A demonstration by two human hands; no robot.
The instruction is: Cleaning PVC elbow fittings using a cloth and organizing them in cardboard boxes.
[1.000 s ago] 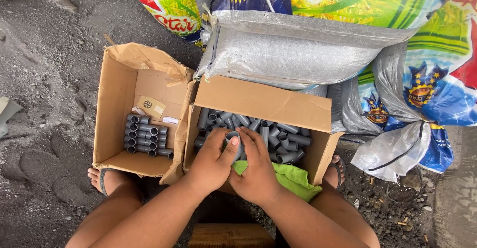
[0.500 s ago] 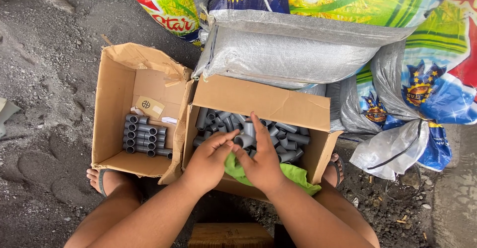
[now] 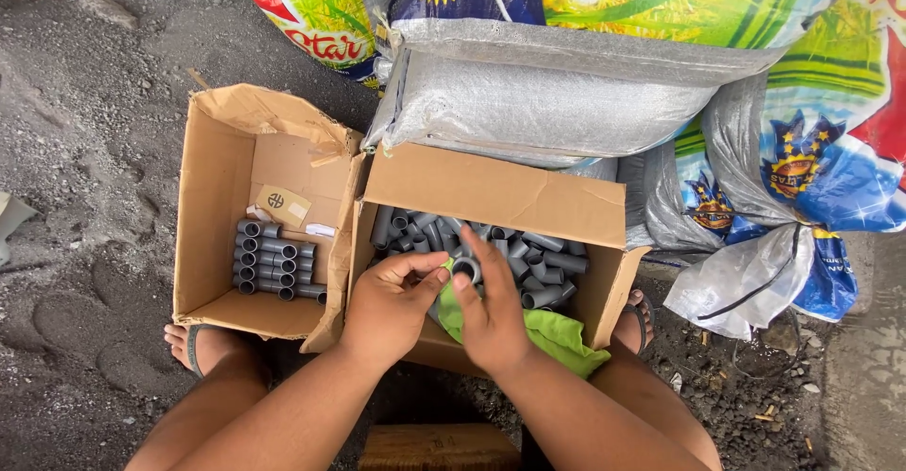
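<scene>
Above the right-hand open brown cardboard box of loose grey fittings, the left hand and right hand pinch a short grey plastic pipe coupling, seemingly light, rigid, smooth-walled and best gripped by its rim.

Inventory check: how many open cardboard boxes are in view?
2. Left box, with grey pipe fittings stacked in neat rows. Right box, with loose fittings, under both hands. More boxes could be hidden behind the sacks.
</scene>
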